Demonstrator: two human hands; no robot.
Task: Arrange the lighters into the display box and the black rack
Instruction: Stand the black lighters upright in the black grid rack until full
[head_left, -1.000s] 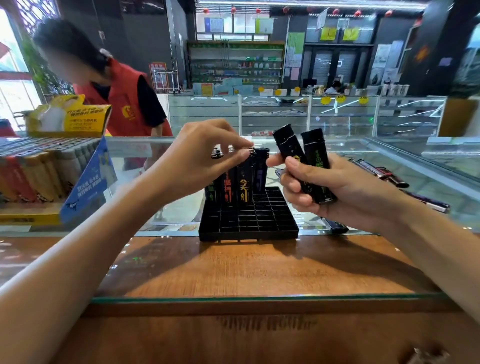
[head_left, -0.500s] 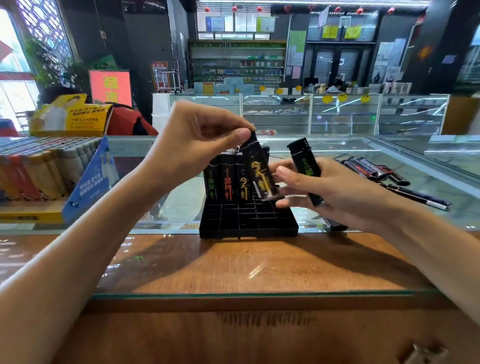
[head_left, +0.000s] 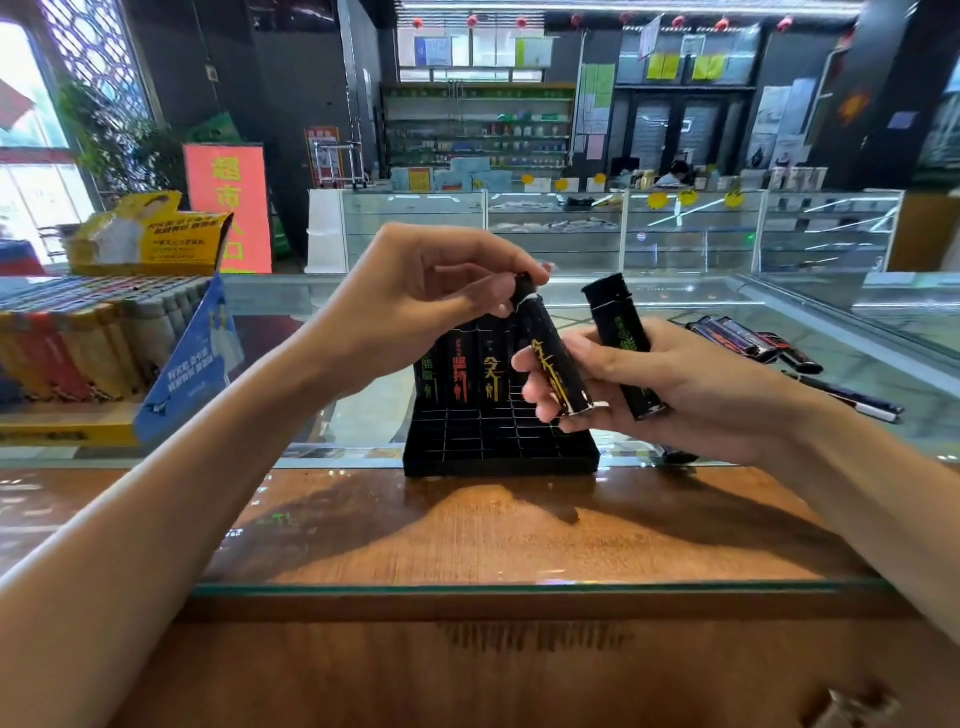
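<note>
Here the left hand (head_left: 415, 306) pinches the top of a tilted yellow-lettered lighter (head_left: 553, 364) over the black rack (head_left: 498, 457), near its right edge. The right hand (head_left: 675, 395) curls its fingers round a green-lettered lighter (head_left: 623, 348).

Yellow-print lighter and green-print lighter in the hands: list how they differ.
Print: the yellow-print lighter bears yellow characters, the green-print lighter green ones. Grip: the left hand pinches the yellow-print lighter at its top; the right hand grips the green-print lighter round its lower body. Place: the yellow-print lighter hangs over the black rack, the green-print lighter to its right. Both are black and lean alike.
</note>
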